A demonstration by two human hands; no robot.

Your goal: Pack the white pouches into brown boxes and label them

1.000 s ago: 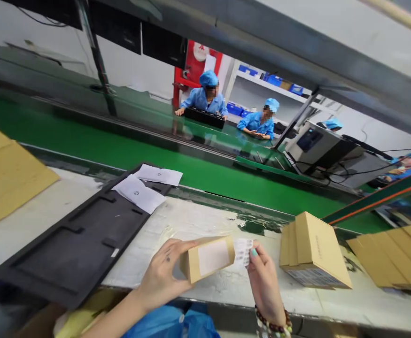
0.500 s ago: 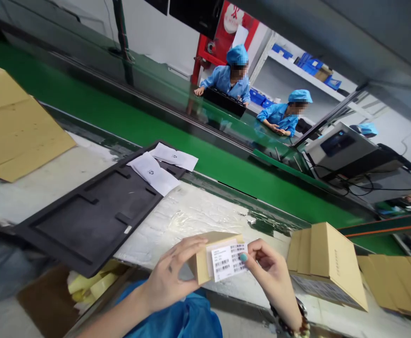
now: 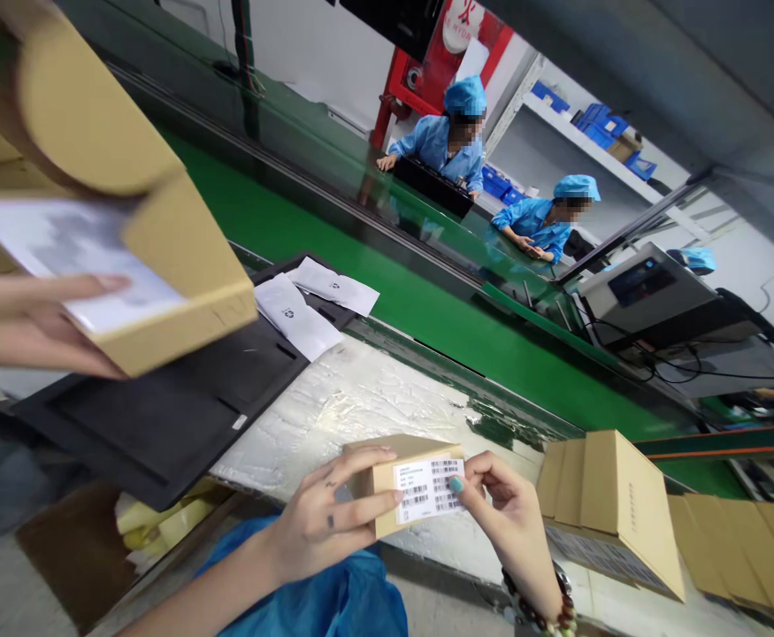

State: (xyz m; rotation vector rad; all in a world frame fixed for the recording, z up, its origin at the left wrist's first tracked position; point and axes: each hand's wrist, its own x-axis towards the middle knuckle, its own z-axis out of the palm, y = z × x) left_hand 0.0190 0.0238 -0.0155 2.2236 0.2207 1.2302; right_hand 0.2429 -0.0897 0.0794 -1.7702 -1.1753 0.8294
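My left hand (image 3: pixel 324 522) grips a small brown cardboard box (image 3: pixel 400 464) from its left side, just above the near edge of the white worktop (image 3: pixel 360 407). On the box's near face is a white barcode label (image 3: pixel 429 488). My right hand (image 3: pixel 509 504) is closed, its thumb and fingers pressing the label's right edge against the box. At the far left another person's hand (image 3: pixel 34 323) holds a bigger brown box (image 3: pixel 161 257) with a white label, close to the camera and blurred.
A black moulded tray (image 3: pixel 154 416) with two white paper slips (image 3: pixel 297 323) lies left of my hands. A closed brown carton (image 3: pixel 616 513) and flat cardboard blanks (image 3: pixel 745 548) sit to the right. A green conveyor belt (image 3: pixel 426 318) runs behind; two people in blue work across it. A printer (image 3: pixel 652 296) stands at right.
The label now lies flat on the small box's face with my right fingers on it. Another person's hand with a bigger box has come in at the left. The view has tilted down.
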